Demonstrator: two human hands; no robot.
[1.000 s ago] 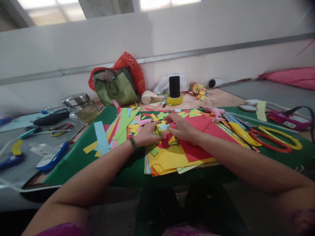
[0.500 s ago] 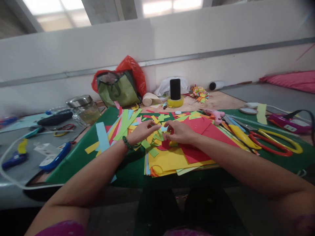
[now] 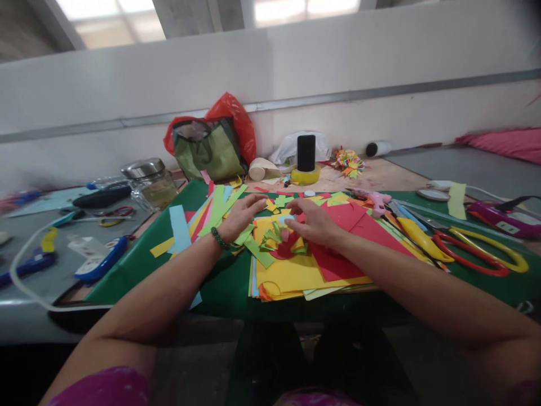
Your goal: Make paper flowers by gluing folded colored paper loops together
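Note:
My left hand [image 3: 240,218] hovers over the paper scraps left of the stack, fingers stretched out with nothing visible in them. Across from it, my right hand [image 3: 316,224] has its thumb and forefinger apart, over the edge of red paper [image 3: 338,259]. A light blue scrap shows near its fingertips; whether they touch it I cannot tell. Between and below both hands, a red paper piece [image 3: 284,248] with curled green and yellow strips [image 3: 273,239] on it rests on the yellow paper sheets [image 3: 291,276]. Green paper strips [image 3: 217,208] lie beside my left wrist.
Right of the paper lie scissors with red and yellow handles [image 3: 473,254], a yellow-handled tool [image 3: 422,239] and a pink glue gun [image 3: 377,201]. Behind stand a phone [image 3: 306,153] on a yellow tape roll [image 3: 305,176], a glass jar [image 3: 154,189] and a green bag [image 3: 207,152].
Both hands have drawn back from the red piece, and the gap between them is wider. More of its curled strips now shows. The whole view has shifted slightly.

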